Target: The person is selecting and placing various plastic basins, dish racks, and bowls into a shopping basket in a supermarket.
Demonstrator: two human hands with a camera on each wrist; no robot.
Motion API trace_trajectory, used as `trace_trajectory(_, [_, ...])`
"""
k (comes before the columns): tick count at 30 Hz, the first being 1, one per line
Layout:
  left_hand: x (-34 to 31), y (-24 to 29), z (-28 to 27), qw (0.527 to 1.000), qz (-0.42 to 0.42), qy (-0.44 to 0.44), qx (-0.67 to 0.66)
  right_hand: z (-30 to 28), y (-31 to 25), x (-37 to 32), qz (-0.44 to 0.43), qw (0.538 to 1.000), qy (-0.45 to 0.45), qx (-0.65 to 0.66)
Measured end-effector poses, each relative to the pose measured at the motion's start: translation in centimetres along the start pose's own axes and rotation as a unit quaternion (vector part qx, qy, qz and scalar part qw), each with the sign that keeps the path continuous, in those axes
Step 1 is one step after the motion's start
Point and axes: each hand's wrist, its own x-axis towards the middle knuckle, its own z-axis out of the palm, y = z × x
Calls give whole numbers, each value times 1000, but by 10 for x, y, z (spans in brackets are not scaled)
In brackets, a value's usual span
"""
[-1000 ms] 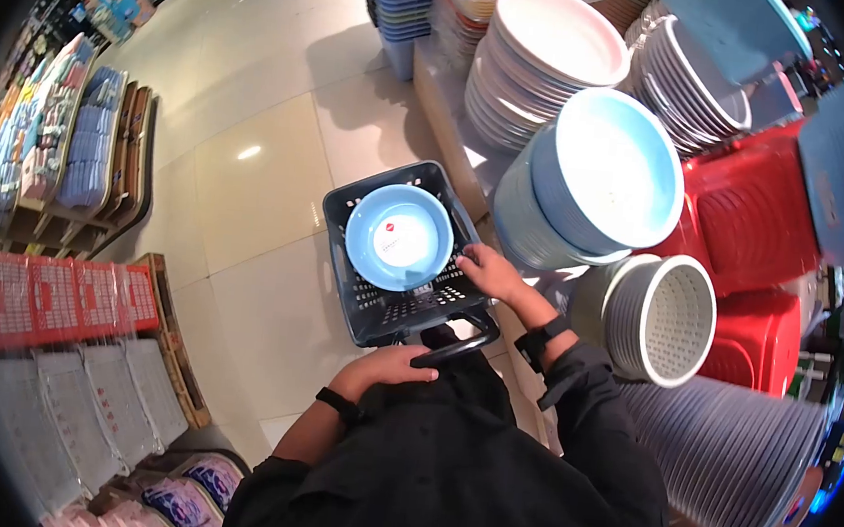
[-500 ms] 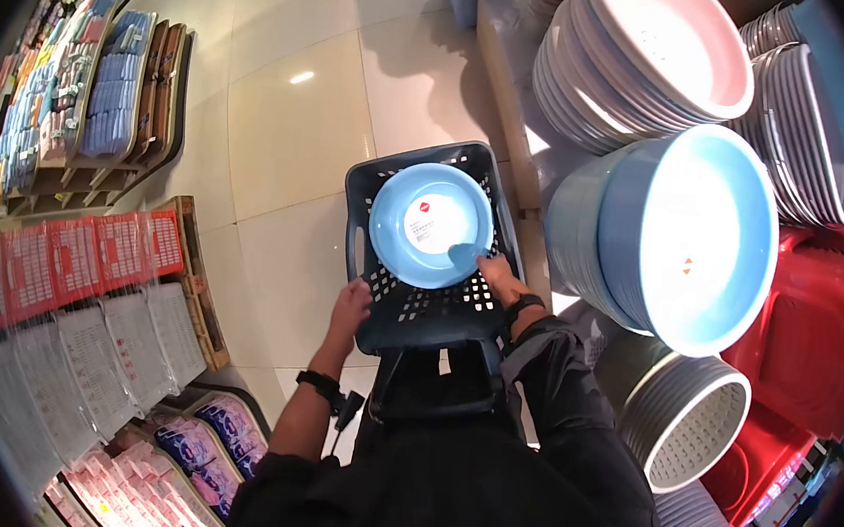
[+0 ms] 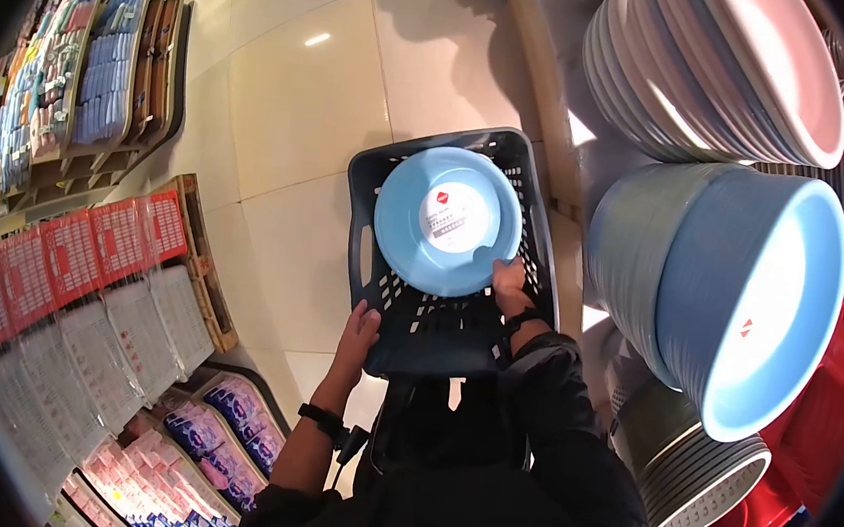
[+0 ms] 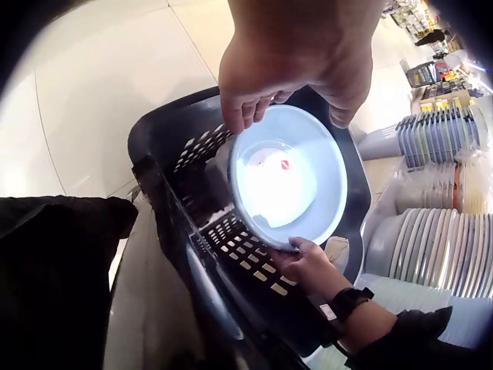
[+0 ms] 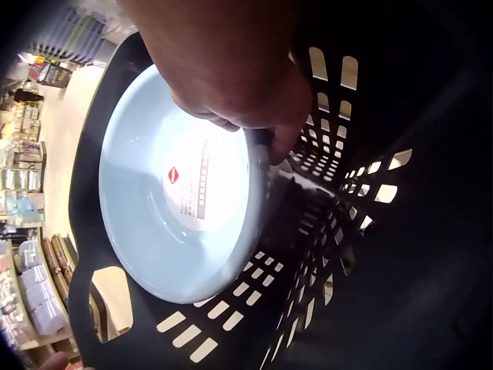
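A light blue plastic basin (image 3: 401, 217) with a round white label sits tilted in a black shopping basket (image 3: 415, 348) with slotted walls. My right hand (image 3: 513, 284) pinches the basin's near right rim; in the right wrist view the thumb is outside the rim and the fingers are inside. Over the basket's near left edge is my left hand (image 3: 359, 336), its fingers loosely bent and holding nothing. In the left wrist view the left hand (image 4: 296, 69) appears above the basin's far rim, thumb and fingers spread apart.
Stacks of blue basins (image 3: 702, 278) and pink basins (image 3: 680, 70) stand on a display ledge close at the right. Below them are perforated baskets (image 3: 705, 469). On the left, red crates (image 3: 72, 253) and packaged goods stand on a pallet. Pale floor tiles (image 3: 294, 122) stretch ahead.
My left hand has left the basket's handle and moved to its left edge. The right hand has gone from the basket's side to the basin's rim, and the basin is now tilted more.
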Motion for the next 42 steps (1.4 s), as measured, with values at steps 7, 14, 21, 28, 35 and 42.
trace_trajectory(7, [32, 0, 0, 999, -5, -1, -40, -56, -53, -56, -113, 991, -51, -57])
trace_trajectory(14, [4, 55, -1, 967, 106, -101, -208, -119, -124, -155, -148, 967, -183, 93])
trace_trajectory(21, [-62, 87, -20, 947, 192, -129, -224, -166, -132, -238, -354, 918, -128, 122])
trace_trajectory(28, [-119, 151, -7, 911, 310, -207, -175, -225, -148, -346, -462, 859, 80, 205])
trace_trajectory(35, [-163, 210, 71, 846, 429, -315, -31, -305, -124, -382, -494, 794, 230, 269])
trace_trajectory(42, [-193, 220, 179, 804, 455, -383, 27, -387, -86, -368, -508, 742, 256, 353])
